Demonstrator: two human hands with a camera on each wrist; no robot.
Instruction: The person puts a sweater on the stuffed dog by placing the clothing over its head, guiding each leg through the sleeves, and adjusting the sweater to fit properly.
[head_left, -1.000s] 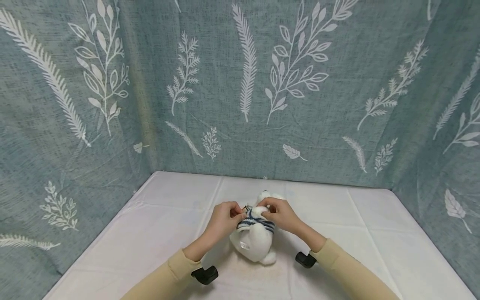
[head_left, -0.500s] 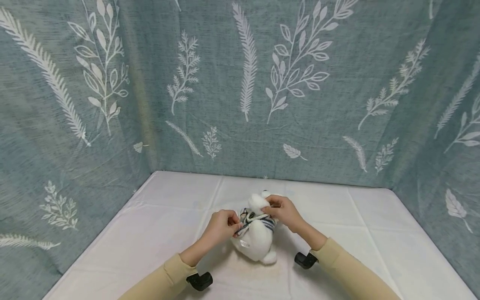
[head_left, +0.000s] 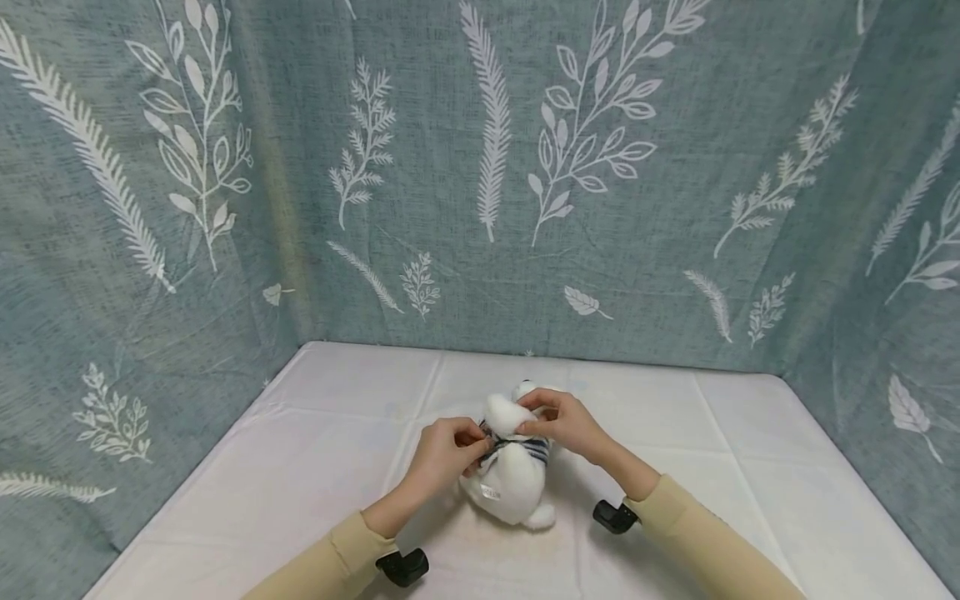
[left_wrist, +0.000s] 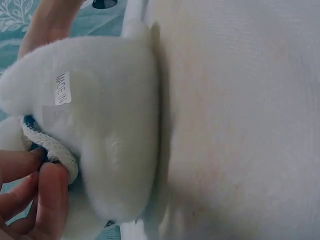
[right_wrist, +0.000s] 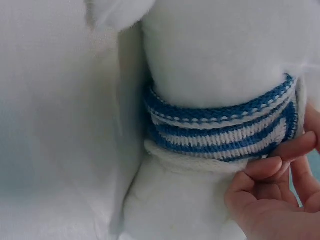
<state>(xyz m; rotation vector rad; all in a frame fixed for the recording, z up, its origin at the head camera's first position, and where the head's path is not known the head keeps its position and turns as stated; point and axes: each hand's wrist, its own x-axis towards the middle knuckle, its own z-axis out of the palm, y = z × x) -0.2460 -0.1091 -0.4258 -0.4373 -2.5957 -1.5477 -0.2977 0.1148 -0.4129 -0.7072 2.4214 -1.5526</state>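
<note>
A white plush toy [head_left: 513, 487] lies on the white-covered table, wearing a blue-and-white striped knit garment [right_wrist: 220, 132] round its body. My left hand [head_left: 444, 450] is at the garment's left side; in the left wrist view its thumb and finger pinch the white knitted edge [left_wrist: 52, 147]. Across from it, my right hand [head_left: 566, 427] has curled fingers against a white rounded part of the toy. The right wrist view puts those fingertips right at the garment's pale hem [right_wrist: 200, 164]; I cannot tell what exactly they pinch. A printed label [left_wrist: 62, 89] is sewn to the plush.
The white cloth [head_left: 337, 467] covers the table around the toy. Blue-green curtains [head_left: 450, 167] with white leaf patterns stand behind and at both sides. A black wrist camera [head_left: 403, 568] hangs under the left sleeve, another [head_left: 615, 517] under the right.
My left hand first drew the garment's edge down and outward, then came back inward over the toy. The white rounded part near the right fingers rose and now leans left.
</note>
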